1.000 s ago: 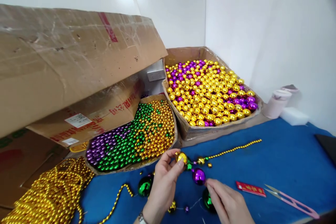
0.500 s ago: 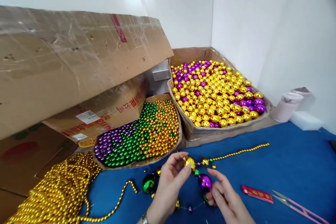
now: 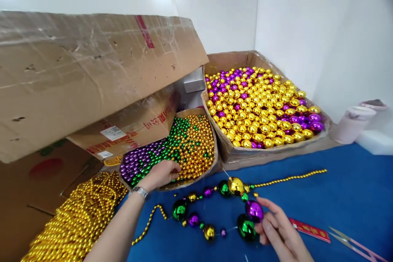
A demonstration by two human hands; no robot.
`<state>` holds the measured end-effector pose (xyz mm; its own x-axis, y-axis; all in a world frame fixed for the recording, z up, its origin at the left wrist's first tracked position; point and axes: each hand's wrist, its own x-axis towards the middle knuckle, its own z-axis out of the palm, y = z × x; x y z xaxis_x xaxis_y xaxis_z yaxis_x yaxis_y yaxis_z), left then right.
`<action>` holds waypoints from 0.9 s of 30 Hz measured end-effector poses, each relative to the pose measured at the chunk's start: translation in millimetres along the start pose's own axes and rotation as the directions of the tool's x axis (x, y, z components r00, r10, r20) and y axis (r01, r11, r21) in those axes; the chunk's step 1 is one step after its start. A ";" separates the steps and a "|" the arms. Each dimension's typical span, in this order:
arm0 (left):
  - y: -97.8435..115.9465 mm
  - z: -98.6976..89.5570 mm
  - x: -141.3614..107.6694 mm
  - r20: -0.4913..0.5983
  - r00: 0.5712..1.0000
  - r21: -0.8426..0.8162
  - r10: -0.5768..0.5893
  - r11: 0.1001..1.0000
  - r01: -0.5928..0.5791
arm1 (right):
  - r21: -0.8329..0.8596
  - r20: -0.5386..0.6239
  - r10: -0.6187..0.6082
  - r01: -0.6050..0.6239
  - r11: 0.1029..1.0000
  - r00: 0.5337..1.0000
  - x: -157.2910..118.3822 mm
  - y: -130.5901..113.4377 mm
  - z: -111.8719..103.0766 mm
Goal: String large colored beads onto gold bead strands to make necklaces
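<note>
White walls (image 3: pixel 215 0) rise behind a blue tabletop (image 3: pixel 307 188), where the left hand (image 3: pixel 164 174) reaches into a carton (image 3: pixel 216 153) of small beads (image 3: pixel 198 143), its pinch impossible to tell, while the right hand (image 3: pixel 278 229) touches a purple ball (image 3: pixel 254 211) on the beaded strand (image 3: pixel 209 232) lying there, its grip likewise unclear.

Beyond the left hand (image 3: pixel 164 173), red Chinese characters on the cardboard flap (image 3: pixel 139 125) include 有限公司; its larger white label (image 3: pixel 113 133) is illegible. Beside the right hand (image 3: pixel 281 229), characters on the red packet (image 3: pixel 310 230) are blurred.
</note>
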<state>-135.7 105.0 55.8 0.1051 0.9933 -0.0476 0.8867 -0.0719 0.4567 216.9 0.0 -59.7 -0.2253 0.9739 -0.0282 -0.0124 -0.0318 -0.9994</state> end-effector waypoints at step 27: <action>105.4 67.7 -41.9 0.051 0.998 -0.984 -0.028 0.170 0.055 | -0.109 0.029 -0.066 0.068 0.992 0.997 -6.6 -11.0 7.2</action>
<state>-16.1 49.7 45.8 0.1035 0.9890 -0.1058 -0.2864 0.1315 0.9490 211.5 -7.7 -48.4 -0.2524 0.9669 0.0380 0.0782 0.0595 -0.9952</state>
